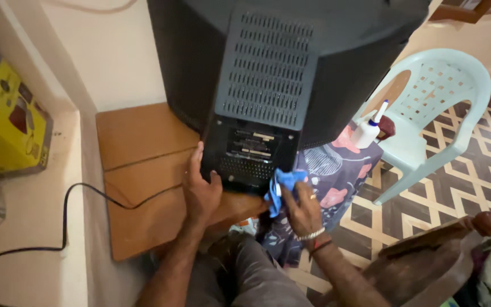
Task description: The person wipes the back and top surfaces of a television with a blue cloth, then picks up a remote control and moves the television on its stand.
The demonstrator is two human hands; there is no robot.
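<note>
While our left hand [200, 190] lies flat, fingers spread, against the lower back corner of the black tube television [268, 74], our right hand [301, 209] pinches a bunched blue cloth [279, 187] right at the set's bottom edge. That television sits on a wooden board [137, 170], with a white squeeze bottle [367, 131] near it beside a pale green plastic chair [444, 96].

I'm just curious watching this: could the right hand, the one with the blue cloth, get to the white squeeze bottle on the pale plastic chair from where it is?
Probably yes. The right hand holds a blue cloth low at the television's back, and the white bottle stands up and to its right with nothing between them. The cloth fills that hand, though.
</note>
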